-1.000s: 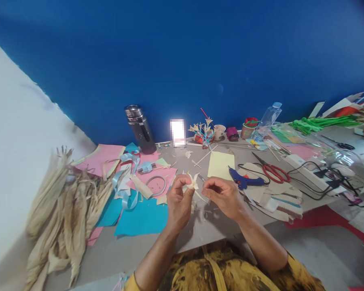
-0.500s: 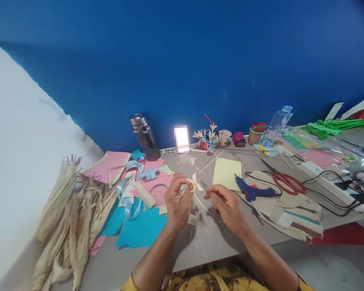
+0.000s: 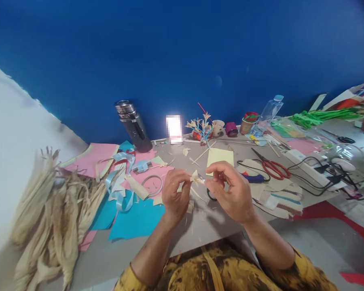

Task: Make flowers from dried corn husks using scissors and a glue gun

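- My left hand [image 3: 175,196] pinches a small husk flower [image 3: 195,177] between thumb and fingertips, holding it above the grey table [image 3: 200,226].
- My right hand [image 3: 232,192] is curled closed, its fingertips touching the flower from the other side.
- Just behind the flower lies a yellow sheet [image 3: 220,157]; red scissors [image 3: 273,167] lie further right.
- Dried husks [image 3: 51,214] are piled at far left.
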Available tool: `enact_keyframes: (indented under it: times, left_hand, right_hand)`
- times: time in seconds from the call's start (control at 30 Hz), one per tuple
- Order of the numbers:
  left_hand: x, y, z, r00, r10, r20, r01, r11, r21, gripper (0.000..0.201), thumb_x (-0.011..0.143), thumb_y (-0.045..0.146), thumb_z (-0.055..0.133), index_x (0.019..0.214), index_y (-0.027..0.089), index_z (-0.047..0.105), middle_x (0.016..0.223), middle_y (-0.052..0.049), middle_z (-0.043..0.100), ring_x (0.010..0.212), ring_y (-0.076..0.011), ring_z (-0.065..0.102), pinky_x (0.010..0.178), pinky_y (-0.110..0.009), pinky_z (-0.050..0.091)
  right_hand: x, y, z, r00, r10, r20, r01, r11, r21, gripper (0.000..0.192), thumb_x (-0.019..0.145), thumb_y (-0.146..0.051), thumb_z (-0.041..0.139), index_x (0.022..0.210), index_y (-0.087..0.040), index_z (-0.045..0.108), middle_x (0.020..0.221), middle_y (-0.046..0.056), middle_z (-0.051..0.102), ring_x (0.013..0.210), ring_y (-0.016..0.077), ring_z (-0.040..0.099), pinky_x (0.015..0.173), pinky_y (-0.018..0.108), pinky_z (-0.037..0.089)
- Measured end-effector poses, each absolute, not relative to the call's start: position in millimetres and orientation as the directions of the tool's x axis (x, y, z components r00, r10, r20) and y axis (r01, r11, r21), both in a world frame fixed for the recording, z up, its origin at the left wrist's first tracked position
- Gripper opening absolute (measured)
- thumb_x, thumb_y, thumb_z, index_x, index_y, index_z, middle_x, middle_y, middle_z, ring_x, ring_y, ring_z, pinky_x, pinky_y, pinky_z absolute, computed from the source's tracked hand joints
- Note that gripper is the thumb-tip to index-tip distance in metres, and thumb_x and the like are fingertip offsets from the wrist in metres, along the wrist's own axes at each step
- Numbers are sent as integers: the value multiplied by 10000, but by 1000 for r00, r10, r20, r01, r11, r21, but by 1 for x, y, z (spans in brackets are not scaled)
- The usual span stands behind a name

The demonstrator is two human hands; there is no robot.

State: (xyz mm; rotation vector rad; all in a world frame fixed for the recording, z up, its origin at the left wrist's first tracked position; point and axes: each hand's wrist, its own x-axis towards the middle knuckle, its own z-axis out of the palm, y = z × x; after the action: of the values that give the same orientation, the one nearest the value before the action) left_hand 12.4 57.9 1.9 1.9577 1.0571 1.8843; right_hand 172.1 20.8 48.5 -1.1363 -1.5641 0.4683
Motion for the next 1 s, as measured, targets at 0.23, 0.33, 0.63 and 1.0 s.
enact_keyframes:
  times: [0.23,0.33,0.63,1.0]
  left_hand:
    - [12,54,6,-23,529,848,440,-757,484,145,878,175,604,754,237,644,742,-32,705,761,-188,649,756,-355,490]
    - [11,53,4,15,503,864,449,-776,444,134,883,205,609,760,240,647,750,-38,706,760,-195,639,765,-373,467]
    - [13,49,0,-46,638,769,258,-736,626,83,863,206,637,817,246,693,806,-36,709,788,-204,627,773,-358,455]
    - [18,48,4,-110,764,636,122,-624,772,78,794,181,681,723,213,677,772,-22,706,742,-176,632,720,-302,481]
  right_hand:
    - [162,18,47,0,730,683,583,555,-593,215,859,-153,587,1058,-234,594,991,62,648,768,182,574,705,332,488]
    - [161,16,47,-32,713,700,642,552,-532,224,871,-160,592,1082,-234,592,1013,78,654,834,209,597,739,348,498]
    - [158,10,46,3,815,579,545,484,-684,212,867,-238,642,1076,-221,610,927,47,674,763,176,595,656,297,465]
    - [165,8,45,45,872,487,369,438,-820,284,840,-260,665,1109,-215,585,925,38,679,694,146,564,580,268,437]
